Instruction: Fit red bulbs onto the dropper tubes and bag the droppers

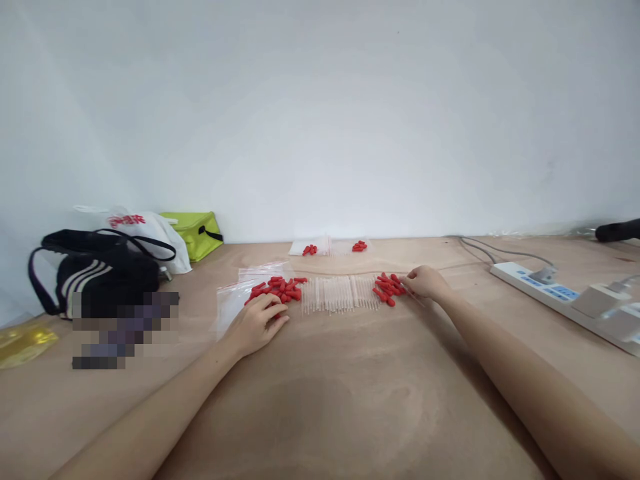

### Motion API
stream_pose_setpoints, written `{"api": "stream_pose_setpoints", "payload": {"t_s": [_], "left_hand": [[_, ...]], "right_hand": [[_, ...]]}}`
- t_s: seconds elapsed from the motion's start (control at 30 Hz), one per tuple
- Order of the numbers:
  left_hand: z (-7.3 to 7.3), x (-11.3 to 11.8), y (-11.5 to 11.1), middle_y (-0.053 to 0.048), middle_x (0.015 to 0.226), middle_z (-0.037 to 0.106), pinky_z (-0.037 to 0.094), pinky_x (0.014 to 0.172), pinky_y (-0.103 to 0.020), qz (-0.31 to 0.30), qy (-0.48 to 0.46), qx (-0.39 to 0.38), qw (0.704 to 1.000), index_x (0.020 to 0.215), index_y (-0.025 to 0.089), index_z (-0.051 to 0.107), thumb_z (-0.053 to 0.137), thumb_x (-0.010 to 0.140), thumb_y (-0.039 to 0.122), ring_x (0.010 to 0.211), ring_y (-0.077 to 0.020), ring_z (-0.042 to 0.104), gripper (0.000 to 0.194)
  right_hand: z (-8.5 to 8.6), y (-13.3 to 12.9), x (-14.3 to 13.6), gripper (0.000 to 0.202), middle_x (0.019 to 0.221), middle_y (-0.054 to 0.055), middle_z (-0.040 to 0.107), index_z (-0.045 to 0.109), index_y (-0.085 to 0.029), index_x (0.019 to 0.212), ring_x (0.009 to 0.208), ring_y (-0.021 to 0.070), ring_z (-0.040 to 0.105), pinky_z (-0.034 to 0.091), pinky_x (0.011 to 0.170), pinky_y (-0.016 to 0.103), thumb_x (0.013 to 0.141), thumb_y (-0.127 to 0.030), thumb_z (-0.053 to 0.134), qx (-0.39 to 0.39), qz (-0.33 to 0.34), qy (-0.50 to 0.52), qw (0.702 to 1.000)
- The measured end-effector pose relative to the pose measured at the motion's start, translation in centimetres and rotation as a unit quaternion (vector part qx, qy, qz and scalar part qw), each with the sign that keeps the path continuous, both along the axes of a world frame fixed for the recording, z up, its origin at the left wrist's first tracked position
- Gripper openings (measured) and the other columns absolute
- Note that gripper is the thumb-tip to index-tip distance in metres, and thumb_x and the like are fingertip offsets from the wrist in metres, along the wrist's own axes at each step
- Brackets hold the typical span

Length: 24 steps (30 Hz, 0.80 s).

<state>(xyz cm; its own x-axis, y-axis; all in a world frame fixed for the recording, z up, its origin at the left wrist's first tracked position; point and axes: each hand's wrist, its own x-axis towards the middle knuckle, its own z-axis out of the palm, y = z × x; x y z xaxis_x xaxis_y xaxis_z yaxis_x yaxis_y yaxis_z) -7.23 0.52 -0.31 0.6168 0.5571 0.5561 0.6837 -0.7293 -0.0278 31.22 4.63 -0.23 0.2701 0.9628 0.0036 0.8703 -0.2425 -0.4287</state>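
My left hand rests at the near side of a pile of red rubber caps. Its fingers curl toward the thumb, and a bit of red shows between them. A row of thin clear tubes lies side by side in the middle of the table. Beyond the row's right end is a second, smaller pile of red caps. Right beside it, my right hand is closed in a pinch on what looks like a thin clear tube, mostly hidden by the fingers.
Clear zip bags lie left of the left pile. At the back, two small bags hold red caps. A black bag, a white bag and a green bag stand left. A power strip with plugs lies right.
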Motion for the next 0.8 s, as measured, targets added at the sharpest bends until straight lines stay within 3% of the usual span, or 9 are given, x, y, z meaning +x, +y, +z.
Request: {"api": "stream_pose_setpoints", "payload": {"t_s": [0.1,0.3,0.4,0.6,0.8], "left_hand": [[-0.1,0.0,0.1,-0.006,0.086,0.056,0.047,0.073,-0.029,-0.004,-0.005,0.0,1.0,0.08,0.017,0.061,0.045,0.083,0.026,0.079,-0.0156,0.054,0.018],[0.4,-0.4,-0.2,-0.008,0.093,0.055,0.047,0.076,-0.029,-0.028,0.014,-0.032,0.999,0.086,0.016,0.061,0.045,0.081,0.022,0.085,-0.0168,0.054,0.018],[0.8,-0.9,-0.4,-0.009,0.095,0.055,0.047,0.076,-0.028,-0.039,0.033,-0.044,0.998,0.09,0.016,0.061,0.042,0.079,0.016,0.087,-0.0168,0.054,0.022],[0.6,-1.3,0.2,-0.007,0.091,0.057,0.047,0.074,-0.026,-0.05,0.033,-0.02,0.998,0.084,0.017,0.062,0.039,0.082,0.015,0.085,-0.0156,0.055,0.024],[0.5,-0.4,0.2,-0.006,0.088,0.059,0.044,0.077,-0.031,-0.025,0.003,0.015,1.0,0.084,0.017,0.058,0.042,0.083,0.017,0.083,-0.0162,0.053,0.016]], "right_hand": [[0.5,-0.1,-0.2,0.027,0.062,0.006,0.063,0.06,-0.018,0.059,0.06,0.0162,0.057,0.035,0.051,0.023,0.068,-0.042,0.053,0.048,0.008,-0.006,0.999],[0.4,-0.3,-0.5,0.032,0.058,-0.002,0.054,0.057,-0.018,0.068,0.056,0.0109,0.049,0.035,0.051,0.021,0.056,-0.046,0.064,0.044,0.225,0.122,0.966],[0.2,-0.1,-0.3,0.029,0.054,-0.004,0.05,0.057,-0.018,0.067,0.053,0.0099,0.046,0.033,0.05,0.021,0.052,-0.039,0.068,0.035,0.23,0.121,0.965],[0.0,0.1,-0.1,0.02,0.051,-0.005,0.049,0.057,-0.017,0.064,0.05,0.0096,0.045,0.032,0.048,0.021,0.056,-0.034,0.064,0.046,0.225,0.123,0.966],[1.2,-0.6,-1.5,0.018,0.064,0.0,0.058,0.054,-0.018,0.07,0.055,0.0108,0.048,0.035,0.051,0.022,0.068,-0.036,0.054,0.164,0.216,0.116,0.956]]}}
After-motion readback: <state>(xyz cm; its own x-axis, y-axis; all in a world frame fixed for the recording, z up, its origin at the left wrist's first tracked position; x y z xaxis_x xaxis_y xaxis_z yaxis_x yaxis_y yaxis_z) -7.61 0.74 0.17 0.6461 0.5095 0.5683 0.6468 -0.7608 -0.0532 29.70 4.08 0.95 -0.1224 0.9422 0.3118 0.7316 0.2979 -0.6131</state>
